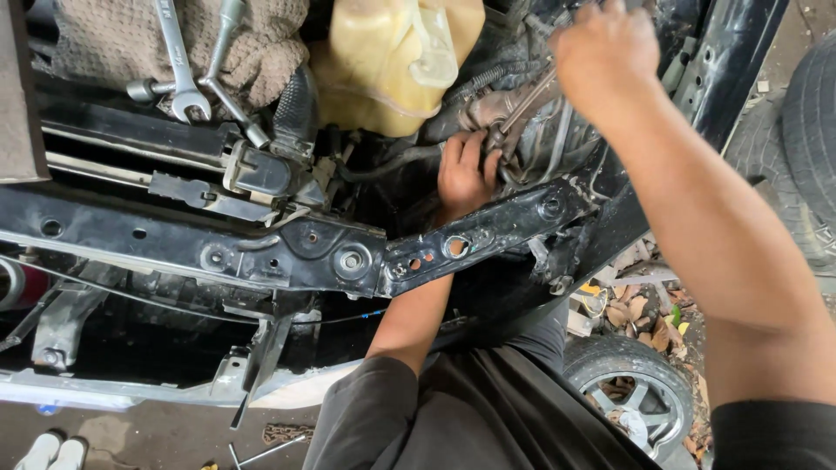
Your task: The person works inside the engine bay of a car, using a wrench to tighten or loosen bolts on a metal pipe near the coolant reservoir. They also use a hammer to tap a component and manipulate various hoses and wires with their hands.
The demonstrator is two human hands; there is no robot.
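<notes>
Nearest the camera: dark sleeves and torso of the person, leaning over an open engine bay. A wheel [629, 393] lies flat on the ground lower right, with dry leaves [640, 309] beside it.

Black front crossmember [287, 248] runs left to right across the bay. The left forearm passes under it from below and comes up behind it.

Left hand [466, 170] sits just behind the crossmember, fingers curled onto the lower edge of a grimy metal engine part [522, 130]. It is touching and gripping the part's underside.

Right hand [605, 52] is above and to the right of the left hand, clenched around the top end of a slim metal tool [529, 100]. The tool shaft slants down-left from the fist to the engine part and ends just beside the left fingertips. What type of tool it is cannot be told; the tip is hidden in the clutter.

So the engine part lies between the two hands: left below-left in contact, right above-right, linked through the tool.

Farther back: yellowish plastic reservoir [392, 61] just left of the part. At far left, a combination wrench [178, 61] and a socket tool [222, 52] rest on a brown cloth [96, 39]. A tyre [805, 148] sits at the right edge.
</notes>
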